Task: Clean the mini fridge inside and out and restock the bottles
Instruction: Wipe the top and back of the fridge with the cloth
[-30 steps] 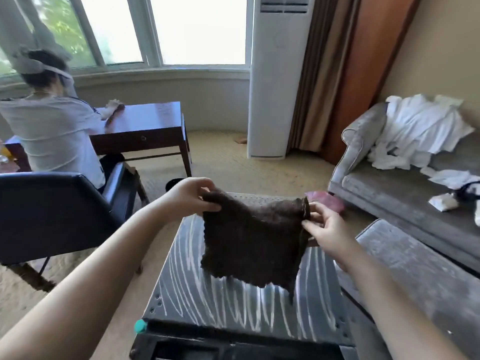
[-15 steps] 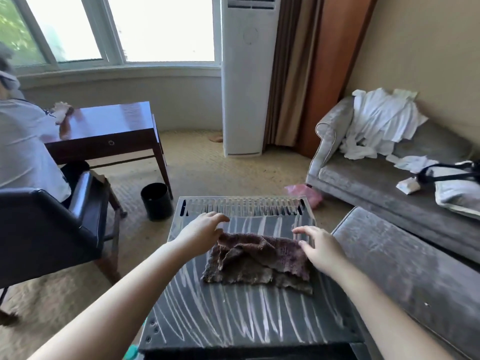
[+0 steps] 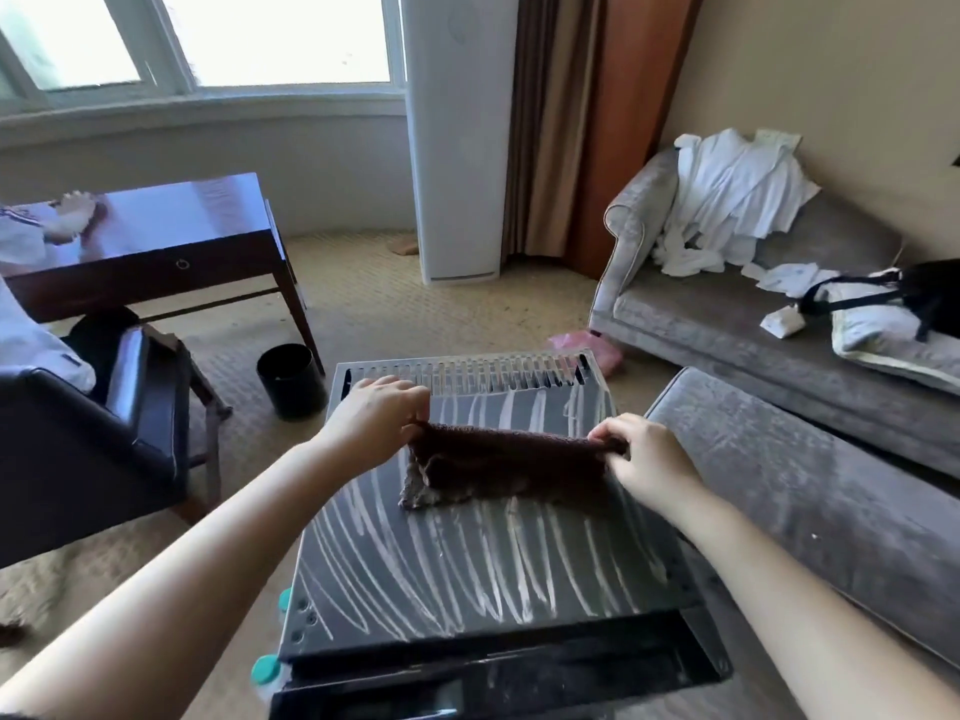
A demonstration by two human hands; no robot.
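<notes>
1. The mini fridge (image 3: 467, 574) fills the lower centre of the frame, seen from above. Its dark top is crossed by pale curved streaks.
2. A slotted vent grille (image 3: 467, 375) runs along the far edge of the top.
3. A dark brown cloth (image 3: 498, 467) lies across the upper half of the fridge top, just below the grille. Its lower edge rests crumpled on the surface.
4. The left hand (image 3: 376, 418) comes in from the lower left. Its fingers are curled and pinch the cloth's upper left corner.
5. The right hand (image 3: 641, 454) comes in from the lower right and pinches the upper right corner. The cloth's top edge is drawn taut between the two hands.
6. The top edge appears raised slightly off the surface, though the angle makes that hard to confirm.
7. At the lower left, beside the fridge's near corner, teal caps (image 3: 266, 670) show. They probably belong to bottles, whose bodies are mostly hidden.
8. A black waste bin (image 3: 288, 379) stands on the carpet left of the fridge, below a dark wooden desk (image 3: 171, 236).
9. A dark armchair (image 3: 88, 439) sits at the left edge.
10. A grey sofa (image 3: 701, 314) at the upper right carries white garments (image 3: 727, 194), and a grey bench (image 3: 831, 511) runs along the fridge's right side.
</notes>
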